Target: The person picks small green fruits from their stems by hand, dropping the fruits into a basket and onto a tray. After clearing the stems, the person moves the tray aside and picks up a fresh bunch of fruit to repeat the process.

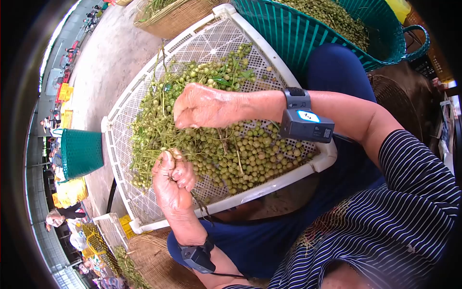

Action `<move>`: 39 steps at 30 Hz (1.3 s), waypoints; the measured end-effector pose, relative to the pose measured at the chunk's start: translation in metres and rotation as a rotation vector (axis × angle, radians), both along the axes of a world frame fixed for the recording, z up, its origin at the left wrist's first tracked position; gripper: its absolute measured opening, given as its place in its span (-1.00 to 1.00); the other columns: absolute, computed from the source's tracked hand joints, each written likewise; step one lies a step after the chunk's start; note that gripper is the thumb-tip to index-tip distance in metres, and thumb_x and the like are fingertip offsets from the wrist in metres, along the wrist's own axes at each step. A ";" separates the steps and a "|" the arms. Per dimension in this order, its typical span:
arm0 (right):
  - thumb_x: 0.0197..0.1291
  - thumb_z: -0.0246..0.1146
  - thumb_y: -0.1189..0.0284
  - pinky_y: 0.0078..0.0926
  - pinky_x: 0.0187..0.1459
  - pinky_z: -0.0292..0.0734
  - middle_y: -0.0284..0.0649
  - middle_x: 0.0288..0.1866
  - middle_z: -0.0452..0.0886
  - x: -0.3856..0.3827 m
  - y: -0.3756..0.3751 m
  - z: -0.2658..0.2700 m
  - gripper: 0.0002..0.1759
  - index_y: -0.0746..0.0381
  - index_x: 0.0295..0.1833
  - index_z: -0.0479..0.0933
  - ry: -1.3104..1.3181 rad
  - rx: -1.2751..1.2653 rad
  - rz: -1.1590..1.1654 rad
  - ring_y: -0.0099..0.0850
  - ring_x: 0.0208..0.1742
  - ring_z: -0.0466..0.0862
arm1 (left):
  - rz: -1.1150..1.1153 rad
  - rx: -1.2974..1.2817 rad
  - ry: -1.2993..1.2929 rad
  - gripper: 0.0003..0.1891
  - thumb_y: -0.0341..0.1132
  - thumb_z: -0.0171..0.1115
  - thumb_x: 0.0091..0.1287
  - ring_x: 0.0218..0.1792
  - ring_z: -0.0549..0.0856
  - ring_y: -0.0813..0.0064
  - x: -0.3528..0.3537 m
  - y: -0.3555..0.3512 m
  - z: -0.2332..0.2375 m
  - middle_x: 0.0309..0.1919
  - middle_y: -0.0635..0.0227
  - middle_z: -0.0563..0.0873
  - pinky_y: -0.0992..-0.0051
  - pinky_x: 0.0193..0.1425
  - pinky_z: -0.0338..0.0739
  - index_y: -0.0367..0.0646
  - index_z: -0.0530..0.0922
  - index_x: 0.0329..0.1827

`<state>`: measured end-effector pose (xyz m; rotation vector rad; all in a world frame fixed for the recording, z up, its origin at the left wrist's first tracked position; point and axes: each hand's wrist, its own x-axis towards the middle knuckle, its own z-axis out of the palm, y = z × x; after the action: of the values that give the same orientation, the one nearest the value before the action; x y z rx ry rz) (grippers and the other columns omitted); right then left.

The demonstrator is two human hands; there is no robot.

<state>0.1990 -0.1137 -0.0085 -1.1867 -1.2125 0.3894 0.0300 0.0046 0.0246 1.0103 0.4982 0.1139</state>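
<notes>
A white plastic mesh tray point(269, 50) bears many small round green fruits point(255, 154) and thin stems with fruit on them. My left hand point(174, 178), at the tray's lower left, is closed on a bunch of thin stems, whose ends hang below the fist. Above it, over the middle of the pile, my right hand point(204, 107) is curled with its back to the camera. Its fingertips are mostly hidden, and I cannot make out what they hold. Stems and fruit lie under and around both hands.
A large green basket point(298, 33) of fruit stands beyond the tray's upper right side. At the left is a green bucket point(82, 154). Wicker baskets point(178, 24) stand above and below the tray. Several people and yellow crates point(65, 92) are far off at the left.
</notes>
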 end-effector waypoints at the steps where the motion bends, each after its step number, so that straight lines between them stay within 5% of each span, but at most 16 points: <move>1: 0.06 0.14 0.48 -0.48 -0.61 0.31 -0.29 -0.71 0.42 0.007 -0.005 0.000 -0.81 0.35 -0.52 0.51 -0.158 0.105 0.009 -0.55 -0.67 0.40 | 0.045 0.010 0.017 -0.71 -0.14 0.10 0.36 -0.80 0.14 0.71 -0.001 0.004 -0.001 -0.76 0.56 0.27 0.65 -0.79 -0.03 -0.22 0.46 -0.31; 4: 0.13 0.09 0.49 -0.61 -0.71 0.21 -0.34 -0.68 0.43 0.010 -0.016 0.013 -0.83 0.34 -0.42 0.53 0.102 -0.269 -0.043 -0.63 -0.71 0.32 | 0.174 0.093 0.083 -0.73 -0.13 0.08 0.37 -0.81 0.11 0.72 -0.005 0.018 0.003 -0.76 0.59 0.24 0.64 -0.79 -0.05 -0.18 0.44 -0.32; 5: 0.17 0.08 0.48 -0.70 -0.77 0.13 -0.34 -0.57 0.47 0.013 -0.018 0.012 -0.83 0.37 -0.27 0.52 0.458 -0.254 0.057 -0.69 -0.72 0.26 | 0.208 0.137 0.094 -0.78 -0.19 0.14 0.33 -0.80 0.14 0.74 -0.007 0.021 0.005 -0.75 0.60 0.27 0.65 -0.78 -0.04 -0.15 0.45 -0.35; 6: 0.17 0.08 0.48 -0.70 -0.77 0.13 -0.34 -0.57 0.47 0.019 -0.017 0.005 -0.83 0.37 -0.27 0.52 0.461 -0.259 0.061 -0.69 -0.72 0.26 | 0.211 0.133 0.098 -0.78 -0.19 0.14 0.33 -0.80 0.14 0.74 -0.010 0.019 0.004 -0.75 0.60 0.27 0.65 -0.78 -0.04 -0.15 0.45 -0.35; 8: 0.17 0.14 0.45 -0.71 -0.79 0.12 -0.30 -0.49 0.49 0.028 -0.013 -0.011 -0.81 0.38 -0.22 0.50 0.595 -0.213 0.280 -0.70 -0.72 0.25 | 0.346 0.592 0.180 -0.84 -0.32 0.25 0.24 -0.79 0.17 0.79 -0.014 0.014 0.008 -0.73 0.60 0.33 0.68 -0.77 -0.03 -0.16 0.46 -0.40; 10: 0.17 0.19 0.40 -0.74 -0.79 0.06 -0.27 -0.43 0.50 0.026 -0.014 -0.010 -0.77 0.37 -0.19 0.49 0.706 -0.178 0.335 -0.71 -0.71 0.26 | 0.288 0.681 0.215 -0.89 -0.45 0.32 0.12 -0.72 0.36 0.75 -0.020 0.015 0.003 -0.67 0.52 0.49 0.70 -0.70 0.20 -0.21 0.53 -0.39; 13: 0.16 0.22 0.37 -0.76 -0.80 0.01 -0.32 -0.48 0.48 0.022 -0.012 -0.006 -0.75 0.38 -0.20 0.49 0.816 -0.270 0.262 -0.71 -0.72 0.25 | 0.082 1.369 0.112 -0.81 -0.55 0.27 0.08 -0.42 0.65 0.46 -0.022 0.010 -0.023 -0.46 0.32 0.68 0.50 -0.29 0.53 -0.25 0.63 -0.22; 14: 0.18 0.20 0.39 -0.75 -0.81 0.00 -0.33 -0.51 0.48 0.020 -0.013 -0.003 -0.77 0.37 -0.21 0.51 0.708 -0.338 0.210 -0.72 -0.72 0.24 | 0.088 1.366 0.115 -0.81 -0.55 0.27 0.08 -0.42 0.65 0.46 -0.020 0.011 -0.027 -0.46 0.32 0.68 0.50 -0.29 0.53 -0.25 0.63 -0.22; 16: 0.21 0.18 0.42 -0.72 -0.84 -0.01 -0.34 -0.57 0.46 0.013 -0.017 0.006 -0.81 0.36 -0.24 0.54 0.484 -0.468 0.112 -0.74 -0.74 0.22 | 0.007 1.932 0.064 -0.72 -0.63 0.19 0.00 -0.29 0.66 0.37 -0.014 0.012 -0.032 -0.23 0.26 0.69 0.45 -0.23 0.53 -0.23 0.62 -0.19; 17: 0.23 0.14 0.47 -0.69 -0.72 0.27 -0.21 -0.50 0.58 0.009 -0.022 0.012 -0.81 0.36 -0.18 0.58 0.194 -0.605 0.006 -0.62 -0.63 0.45 | 0.024 1.943 0.141 -0.62 -0.66 0.15 -0.11 -0.14 0.64 0.28 -0.011 0.012 -0.030 -0.04 0.24 0.63 0.43 -0.13 0.52 -0.20 0.62 -0.16; 20: 0.15 0.15 0.52 -0.46 -0.38 0.54 -0.06 -0.37 0.66 0.011 0.003 -0.044 -0.74 0.33 -0.06 0.58 -0.256 -0.410 -0.019 -0.39 -0.36 0.65 | 0.066 2.089 -0.051 -0.60 -0.64 0.16 -0.14 -0.10 0.63 0.24 0.001 0.026 -0.031 0.00 0.26 0.60 0.40 -0.13 0.52 -0.21 0.61 -0.15; 23: 0.05 0.16 0.52 -0.32 -0.03 0.51 0.05 -0.22 0.65 -0.006 -0.012 -0.012 -0.63 0.27 0.03 0.56 -0.212 -0.780 -0.118 -0.21 -0.10 0.64 | 0.001 2.036 0.091 -0.64 -0.61 0.17 -0.10 -0.12 0.64 0.21 0.008 0.044 -0.057 -0.06 0.23 0.63 0.37 -0.10 0.51 -0.21 0.60 -0.16; 30: 0.03 0.16 0.52 -0.27 -0.02 0.49 0.04 -0.16 0.63 0.022 -0.007 -0.046 -0.61 0.27 0.05 0.55 -0.256 -0.627 -0.169 -0.17 -0.10 0.62 | 0.120 2.019 0.078 -0.83 -0.52 0.22 0.08 -0.31 0.68 0.25 0.005 0.031 -0.030 -0.38 0.21 0.68 0.41 -0.17 0.54 -0.26 0.60 -0.24; 33: 0.04 0.20 0.51 -0.26 -0.05 0.49 0.04 -0.10 0.61 0.022 -0.008 -0.034 -0.63 0.29 0.03 0.56 -0.228 -0.648 -0.148 -0.16 -0.09 0.61 | 0.331 1.315 -0.086 -0.88 -0.45 0.17 0.28 -0.47 0.61 0.49 -0.002 0.021 -0.005 -0.50 0.31 0.60 0.57 -0.34 0.52 -0.37 0.54 -0.32; 36: 0.03 0.22 0.52 -0.31 -0.15 0.50 0.04 -0.17 0.64 0.015 -0.007 -0.023 -0.67 0.31 -0.02 0.58 -0.233 -0.658 -0.165 -0.22 -0.17 0.64 | 0.345 0.821 -0.160 -0.91 -0.47 0.19 0.25 -0.57 0.57 0.49 -0.014 0.020 0.016 -0.55 0.31 0.57 0.56 -0.48 0.48 -0.33 0.51 -0.33; 39: 0.07 0.23 0.48 -0.48 -0.39 0.49 -0.15 -0.45 0.64 0.006 -0.003 -0.009 -0.79 0.37 -0.19 0.62 -0.147 -0.264 -0.166 -0.45 -0.44 0.60 | 0.351 0.529 -0.124 -0.89 -0.44 0.22 0.23 -0.74 0.39 0.62 -0.013 0.012 0.023 -0.65 0.37 0.49 0.65 -0.71 0.21 -0.30 0.49 -0.27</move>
<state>0.2047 -0.1166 -0.0178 -1.5546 -1.2025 0.3494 0.0174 0.0163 0.0478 1.4124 0.5405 0.6441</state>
